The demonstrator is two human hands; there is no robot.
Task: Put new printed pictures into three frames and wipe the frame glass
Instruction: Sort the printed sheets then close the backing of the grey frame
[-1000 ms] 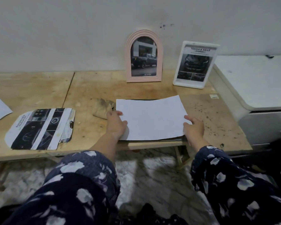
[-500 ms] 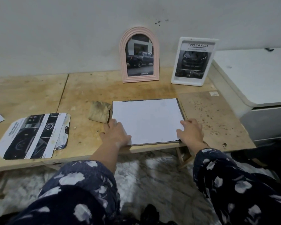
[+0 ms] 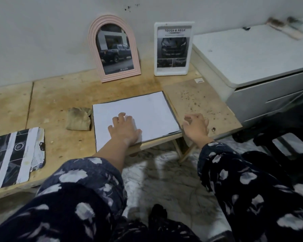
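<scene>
- The left hand (image 3: pixel 124 131) is lying flat with fingers spread on the white sheet (image 3: pixel 138 116), pressing it down near the front edge of the bench (image 3: pixel 59 95).
- The right hand (image 3: pixel 196 126) is hovering just off the sheet's right front corner with fingers loosely curled, pinching nothing.
- The sheet, blank side up, is sitting on a dark-edged frame (image 3: pixel 171 110) that is showing only as a thin border along its right and front sides; whether the paper is seated inside it I cannot tell.
- The frame's front edge seems to be overhanging the bench front, so pressing there could be tipping it off toward the floor.
- With only one hand pinning the paper, it could be skewing as the right hand is coming in, leaving the print crooked.
- A crumpled brown cloth (image 3: pixel 80 119) is lying just left of the sheet, ready for wiping; it is looking soiled and could be smearing glass.
- The pink arched frame (image 3: pixel 112 49) and the white rectangular frame (image 3: pixel 172 48) are leaning at the back edge against the wall, each already showing a car print.
- Torn old prints (image 3: pixel 16 156) are lying at the front left corner.
</scene>
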